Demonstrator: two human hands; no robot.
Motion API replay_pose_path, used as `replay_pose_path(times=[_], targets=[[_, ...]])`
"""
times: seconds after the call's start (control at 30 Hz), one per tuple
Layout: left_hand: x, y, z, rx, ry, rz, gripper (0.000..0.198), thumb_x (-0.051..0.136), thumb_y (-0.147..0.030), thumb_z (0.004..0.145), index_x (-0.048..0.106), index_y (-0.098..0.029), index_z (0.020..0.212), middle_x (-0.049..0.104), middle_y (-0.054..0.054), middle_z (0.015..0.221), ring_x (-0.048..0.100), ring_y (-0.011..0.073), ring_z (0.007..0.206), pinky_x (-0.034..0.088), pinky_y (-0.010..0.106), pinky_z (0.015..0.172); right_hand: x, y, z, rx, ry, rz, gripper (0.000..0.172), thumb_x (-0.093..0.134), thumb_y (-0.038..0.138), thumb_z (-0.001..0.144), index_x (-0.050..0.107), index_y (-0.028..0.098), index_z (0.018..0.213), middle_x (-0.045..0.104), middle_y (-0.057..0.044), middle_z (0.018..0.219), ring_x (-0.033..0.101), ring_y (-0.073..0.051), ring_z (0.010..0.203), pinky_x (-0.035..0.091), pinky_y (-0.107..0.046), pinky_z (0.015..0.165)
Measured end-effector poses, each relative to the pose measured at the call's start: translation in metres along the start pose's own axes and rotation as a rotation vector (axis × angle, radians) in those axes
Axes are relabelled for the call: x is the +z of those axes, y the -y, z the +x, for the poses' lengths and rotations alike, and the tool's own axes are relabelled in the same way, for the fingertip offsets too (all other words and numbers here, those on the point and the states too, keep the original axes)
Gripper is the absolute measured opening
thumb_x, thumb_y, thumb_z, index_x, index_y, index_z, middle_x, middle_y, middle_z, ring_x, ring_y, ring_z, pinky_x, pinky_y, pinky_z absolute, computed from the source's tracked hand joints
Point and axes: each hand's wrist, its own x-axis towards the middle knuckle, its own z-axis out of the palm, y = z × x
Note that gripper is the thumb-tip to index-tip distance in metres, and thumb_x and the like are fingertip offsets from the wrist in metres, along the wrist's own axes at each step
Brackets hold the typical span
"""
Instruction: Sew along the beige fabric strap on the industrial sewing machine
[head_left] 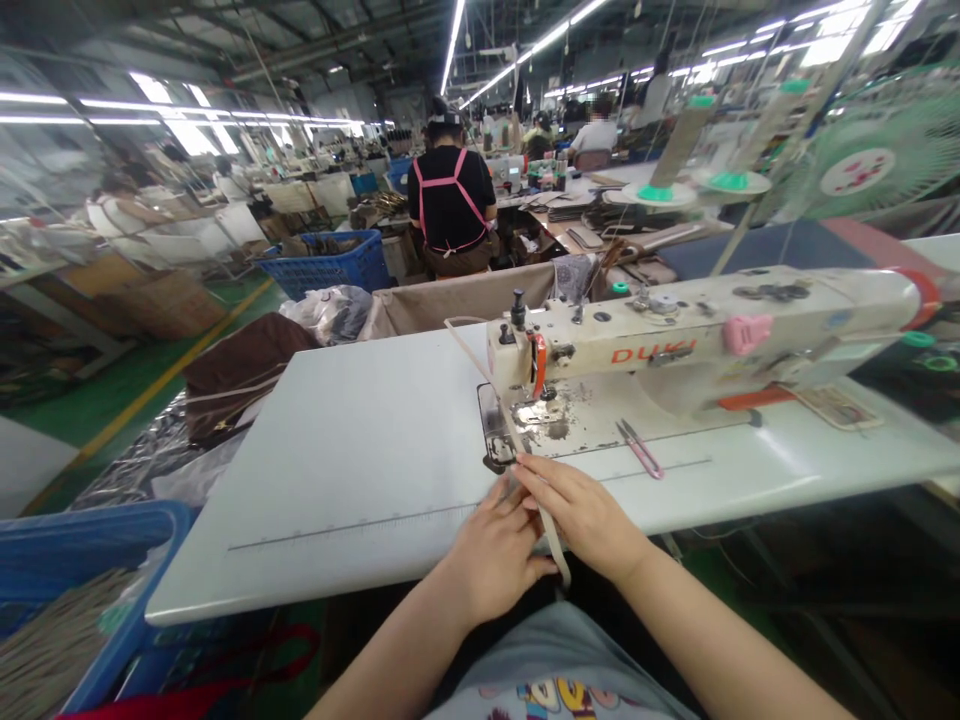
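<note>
Pinning a beige strap [559, 560] on the desk [360, 450] with fingers pressed together, the right hand [583, 515] touches the left hand [491, 550] at its 9 o'clock, whose curled fingers' grip I cannot tell, while the strap runs toward 12 o'clock under the sewing machine [675, 350].

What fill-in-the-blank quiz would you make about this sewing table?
The left hand and right hand hold a beige strap before the ____ machine.
The snips on the table have ____ handles.
The basket at lower left is ____.
Missing: sewing; pink; blue.
</note>
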Motion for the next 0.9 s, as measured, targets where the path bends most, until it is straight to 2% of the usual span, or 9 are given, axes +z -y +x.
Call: replay_pose_path(times=[0.1, 0.2, 0.33, 0.43, 0.5, 0.63, 0.73, 0.9], targets=[[-0.001, 0.016, -0.008, -0.031, 0.009, 0.231, 0.080, 0.074, -0.054, 0.093, 0.045, -0.019, 0.160, 0.047, 0.020, 0.165, 0.035, 0.0352, 0.159, 0.016, 0.058, 0.134, 0.005, -0.008, 0.003, -0.019, 0.074, -0.024, 0.050, 0.050, 0.017, 0.109, 0.049, 0.014, 0.158, 0.066, -0.020, 0.151, 0.064, -0.029, 0.140, 0.061, -0.047, 0.114], [-0.019, 0.048, -0.014, -0.152, -0.008, 0.463, 0.093, 0.061, -0.065, 0.098, 0.026, -0.014, 0.168, 0.030, 0.022, 0.173, 0.027, 0.0349, 0.163, 0.021, 0.057, 0.133, 0.013, -0.015, 0.003, 0.032, 0.080, -0.047, 0.046, 0.055, 0.022, 0.108, 0.056, 0.016, 0.154, 0.069, -0.018, 0.148, 0.066, -0.029, 0.137, 0.062, -0.048, 0.112], [-0.042, 0.088, -0.013, -0.428, -0.081, 0.656, 0.084, 0.045, -0.063, 0.104, 0.028, -0.009, 0.166, 0.033, 0.025, 0.171, 0.029, 0.0381, 0.161, 0.023, 0.059, 0.130, 0.020, -0.020, 0.001, 0.097, 0.068, -0.054, 0.042, 0.057, 0.026, 0.108, 0.063, 0.016, 0.148, 0.071, -0.018, 0.145, 0.069, -0.030, 0.132, 0.063, -0.049, 0.112], [-0.044, 0.094, -0.003, -0.563, -0.210, 0.700, 0.086, 0.044, -0.064, 0.103, 0.032, -0.004, 0.164, 0.037, 0.030, 0.167, 0.029, 0.0442, 0.160, 0.022, 0.063, 0.129, 0.022, -0.020, 0.002, 0.121, 0.077, -0.054, 0.039, 0.056, 0.028, 0.109, 0.066, 0.015, 0.144, 0.072, -0.017, 0.144, 0.069, -0.031, 0.131, 0.062, -0.050, 0.113], [-0.040, 0.088, 0.008, -0.485, -0.235, 0.677, 0.085, 0.047, -0.063, 0.103, 0.032, -0.005, 0.164, 0.033, 0.028, 0.170, 0.022, 0.0440, 0.162, 0.022, 0.062, 0.130, 0.021, -0.020, 0.003, 0.132, 0.087, -0.054, 0.039, 0.056, 0.030, 0.109, 0.068, 0.014, 0.142, 0.073, -0.017, 0.143, 0.070, -0.032, 0.131, 0.062, -0.051, 0.113], [-0.032, 0.074, 0.030, -0.162, -0.072, 0.553, 0.078, 0.052, -0.054, 0.104, 0.028, -0.012, 0.166, 0.027, 0.018, 0.175, 0.018, 0.0333, 0.165, 0.022, 0.053, 0.133, 0.021, -0.020, 0.006, 0.144, 0.104, -0.057, 0.039, 0.057, 0.030, 0.108, 0.069, 0.014, 0.141, 0.073, -0.018, 0.143, 0.067, -0.032, 0.134, 0.060, -0.051, 0.114], [-0.029, 0.074, 0.042, -0.165, -0.024, 0.489, 0.081, 0.056, -0.053, 0.103, 0.029, -0.007, 0.165, 0.030, 0.023, 0.173, 0.025, 0.0339, 0.163, 0.024, 0.052, 0.133, 0.021, -0.021, 0.007, 0.158, 0.113, -0.064, 0.036, 0.056, 0.027, 0.108, 0.070, 0.014, 0.139, 0.072, -0.017, 0.144, 0.064, -0.032, 0.139, 0.058, -0.052, 0.117], [-0.024, 0.080, 0.048, -0.229, -0.087, 0.452, 0.077, 0.060, -0.047, 0.103, 0.034, -0.004, 0.161, 0.034, 0.027, 0.170, 0.031, 0.0363, 0.161, 0.029, 0.054, 0.131, 0.022, -0.021, 0.009, 0.201, 0.134, -0.083, 0.039, 0.056, 0.024, 0.108, 0.066, 0.011, 0.143, 0.069, -0.017, 0.149, 0.058, -0.035, 0.145, 0.056, -0.054, 0.118]])
